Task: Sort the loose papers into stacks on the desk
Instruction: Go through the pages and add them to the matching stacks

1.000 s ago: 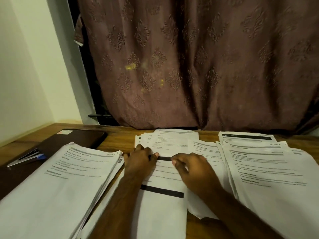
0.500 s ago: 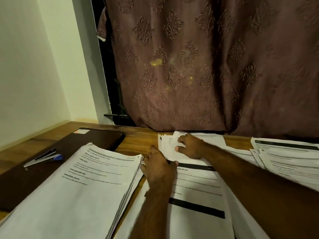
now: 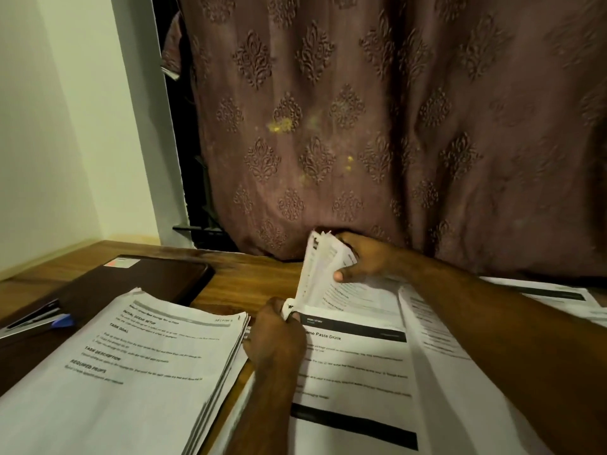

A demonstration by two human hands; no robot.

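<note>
A thick stack of printed papers lies at the left of the wooden desk. In the middle, loose sheets with black header bars spread toward me. My right hand grips a bundle of sheets at its far end and holds it lifted and curled up on edge. My left hand pinches the near corner of that same bundle. More sheets lie at the right, partly hidden by my right forearm.
A dark closed laptop sits at the back left with pens on it. A patterned brown curtain hangs right behind the desk. A pale wall closes the left side.
My right hand went from the middle sheets to the far end of the pile and raised a bundle upright. My left hand slid to the bundle's near corner. The view shifted left.
</note>
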